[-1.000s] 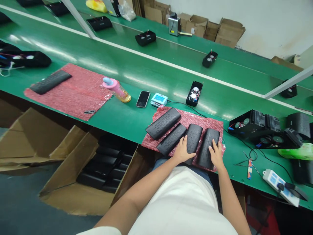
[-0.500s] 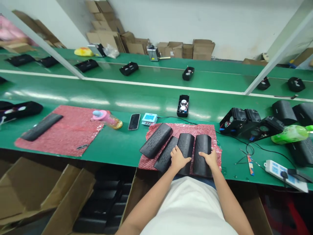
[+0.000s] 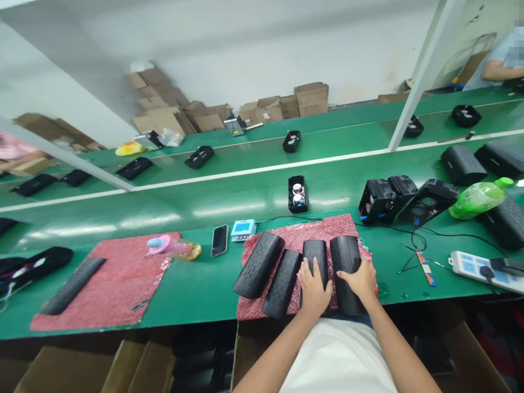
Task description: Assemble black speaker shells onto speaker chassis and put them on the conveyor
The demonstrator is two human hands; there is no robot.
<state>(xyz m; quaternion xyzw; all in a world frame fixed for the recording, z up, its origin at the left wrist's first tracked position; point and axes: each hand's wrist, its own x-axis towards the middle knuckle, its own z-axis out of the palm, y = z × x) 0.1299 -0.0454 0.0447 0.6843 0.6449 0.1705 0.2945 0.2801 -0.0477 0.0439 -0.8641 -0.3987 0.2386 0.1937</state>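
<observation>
Four-sided red bubble wrap [image 3: 338,225] lies before me with several black speaker shells on it, side by side. My left hand [image 3: 316,289] rests with spread fingers on the third black speaker shell [image 3: 314,250] from the left. Around the rightmost black speaker shell [image 3: 343,256] my right hand [image 3: 362,279] is closed, its thumb across the top and its fingers along the right side. Untouched on the left are a tilted wide shell [image 3: 258,265] and a narrower shell [image 3: 282,284]. Beyond the wrap stands an open speaker housing [image 3: 297,195] with two round drivers.
To the left are a phone [image 3: 220,240], a small blue-screened device [image 3: 243,230], a pink-topped bottle [image 3: 176,247] and another red wrap [image 3: 110,284]. On the right are open housings [image 3: 376,199], a green bottle [image 3: 478,199], cables and a power strip [image 3: 483,270]. A co-worker's arm [image 3: 499,71] shows far right.
The view has swung right. My left hand's fingers have spread out over the third shell, and a gap now shows between it and the second. My right hand keeps its grip on the rightmost shell.
</observation>
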